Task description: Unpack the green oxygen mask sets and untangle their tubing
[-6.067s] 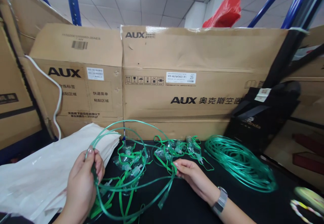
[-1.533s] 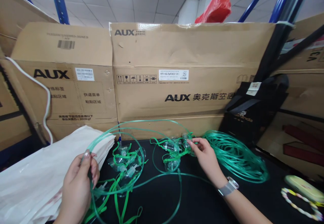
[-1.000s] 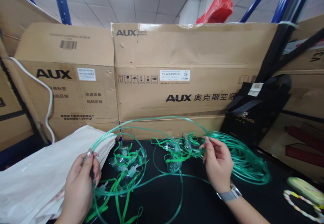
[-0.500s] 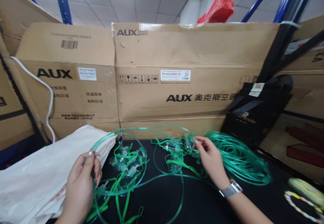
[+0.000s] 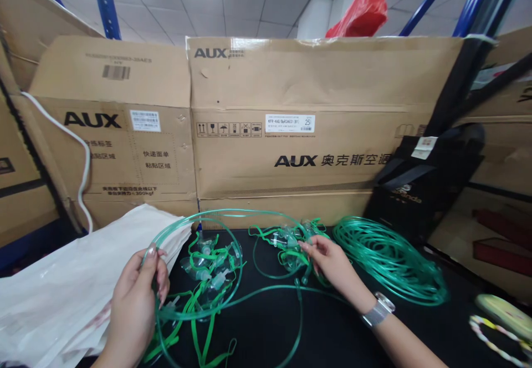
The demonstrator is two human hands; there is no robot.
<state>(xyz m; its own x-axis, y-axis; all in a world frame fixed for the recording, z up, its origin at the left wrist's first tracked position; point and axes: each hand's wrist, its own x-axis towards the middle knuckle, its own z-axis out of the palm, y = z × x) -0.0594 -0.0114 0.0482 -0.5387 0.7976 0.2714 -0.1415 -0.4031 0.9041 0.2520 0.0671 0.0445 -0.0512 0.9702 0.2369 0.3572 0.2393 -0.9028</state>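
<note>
Loops of clear green tubing (image 5: 226, 229) are pinched in my left hand (image 5: 141, 290), at the lower left. My right hand (image 5: 330, 262), with a metal-band watch (image 5: 379, 310) on its wrist, pinches another stretch of the same tubing at the right of the loop. Beneath the loop lie several clear oxygen masks (image 5: 203, 251) with green elastic straps (image 5: 195, 323). Beyond my right fingers is a second group of masks (image 5: 282, 238), partly hidden by that hand. A thin tube with a connector (image 5: 298, 287) runs down the black table between my hands.
A large coil of green tubing (image 5: 390, 262) lies on the right. White plastic bags (image 5: 83, 279) cover the left side. Cardboard boxes (image 5: 324, 85) form a wall behind, beside a black bag (image 5: 407, 185). A beaded bracelet (image 5: 490, 340) and a pale green case (image 5: 502, 312) sit at the right.
My right hand has moved left and slightly down, drawing its stretch of tubing inward toward the middle. My left hand stays nearly in place, still pinching the loops.
</note>
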